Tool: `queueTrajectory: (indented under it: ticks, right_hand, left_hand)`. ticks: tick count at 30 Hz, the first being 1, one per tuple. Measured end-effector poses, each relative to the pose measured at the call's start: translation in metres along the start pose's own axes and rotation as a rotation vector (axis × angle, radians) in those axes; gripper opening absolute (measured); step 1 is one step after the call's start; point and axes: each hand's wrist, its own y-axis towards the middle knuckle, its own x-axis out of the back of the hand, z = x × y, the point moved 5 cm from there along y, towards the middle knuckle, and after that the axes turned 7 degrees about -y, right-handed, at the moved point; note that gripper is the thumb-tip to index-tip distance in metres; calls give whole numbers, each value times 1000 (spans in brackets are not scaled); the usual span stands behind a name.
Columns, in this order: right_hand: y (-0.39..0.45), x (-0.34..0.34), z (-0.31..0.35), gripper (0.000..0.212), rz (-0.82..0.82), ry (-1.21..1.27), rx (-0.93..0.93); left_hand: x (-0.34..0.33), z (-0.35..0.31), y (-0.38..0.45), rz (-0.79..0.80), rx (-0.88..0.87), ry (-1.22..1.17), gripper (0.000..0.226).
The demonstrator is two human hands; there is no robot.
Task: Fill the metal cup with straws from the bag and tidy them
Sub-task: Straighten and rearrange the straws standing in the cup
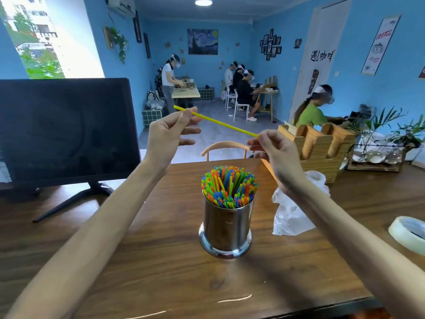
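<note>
I hold 1 yellow straw (pixel 220 122) in the air above the cup (pixel 226 226), one end in each hand. My left hand (pixel 169 132) pinches it near the far end between thumb and the first fingers (pixel 186 116), and the other fingers of this hand stay straight and apart. My right hand (pixel 273 148) has its fingers curled together on the near end, so the straw lies almost level, a little lower on the right side. I think I hold it so because I want to look if it is straight before it goes in. The cup stands on the desk (pixel 161 261) in front of me, between my 2 arms, and it is already full of straws (pixel 228 186) in green, blue, orange and yellow; they spread outward like a fan and some tips sit lower in the middle. The bag (pixel 292 215) lies just beside the cup on the right, flat and crumpled, and I cannot tell if any straw is inside. In my judgement the filling is nearly done, and what remains is to put this one in and make the tops even.
</note>
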Motion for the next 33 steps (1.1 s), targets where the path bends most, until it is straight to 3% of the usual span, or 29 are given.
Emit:
queueTrajectory:
  ticks: [4, 8, 10, 12, 14, 19, 24, 33]
  right_hand:
    - [-11, -18, -21, 10, 116, -226, 67]
    - [-14, -29, -33, 9, 344, -564, 172]
    - [-7, -26, -33, 7, 348, -471, 129]
    - [9, -17, -34, 5, 229, -404, 68]
    - [25, -13, -38, 14, 200, -524, 20]
    - [39, -22, -60, 24, 485, -784, -59]
    - [47, -27, -59, 17, 538, -752, -50]
    - [53, -40, -51, 19, 655, -965, 30]
  left_hand:
    - [0, -6, 3, -85, -7, -174, 19]
    - [-16, -13, 3, 6, -114, -71, 33]
    - [-26, -12, 3, 72, -155, 13, 38]
    - [-33, -7, 2, 143, -182, 103, 33]
    - [-40, 4, -2, 237, -177, 207, 32]
    - [-49, 49, -15, 396, -91, 447, 29]
    - [-46, 71, -22, 524, -85, 646, 12]
    - [-36, 77, -16, 577, 33, 614, 4]
